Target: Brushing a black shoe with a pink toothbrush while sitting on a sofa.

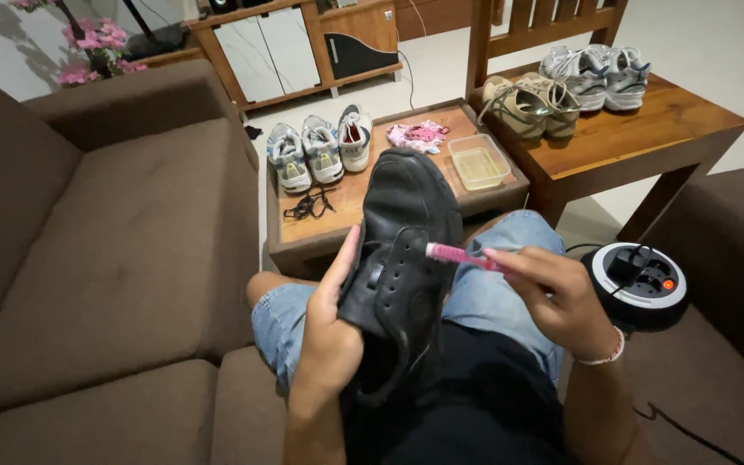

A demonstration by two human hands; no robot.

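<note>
1. The right hand (553, 297), at centre right of the frame, has its fingers pinched together on a pink toothbrush (462, 255), gripped near the middle of the handle; the head end meets the eyelet area of the shoe.
2. The left hand (333, 319), at lower centre, is clamped on a black leather shoe (402, 250), thumb along the left edge and the other fingers hidden behind or under it (so how far they wrap, I cannot tell).
3. The shoe sits at centre frame, above the person's lap, toe pointing to the top of the frame, laces out.
4. It looks moderately heavy and stiff at the sole, with a softer upper that would likely give under pressure; smooth leather may be slippery when wet. The firmest hold is probably around the side and sole at mid-length.
5. Above it stands a low wooden table (372, 211) bearing black laces (307, 205), three grey sneakers (320, 148), a pink cloth (419, 135) and a clear plastic tub (479, 161).
6. At right, a round extension reel (643, 280) rests on the brown sofa (114, 250).
</note>
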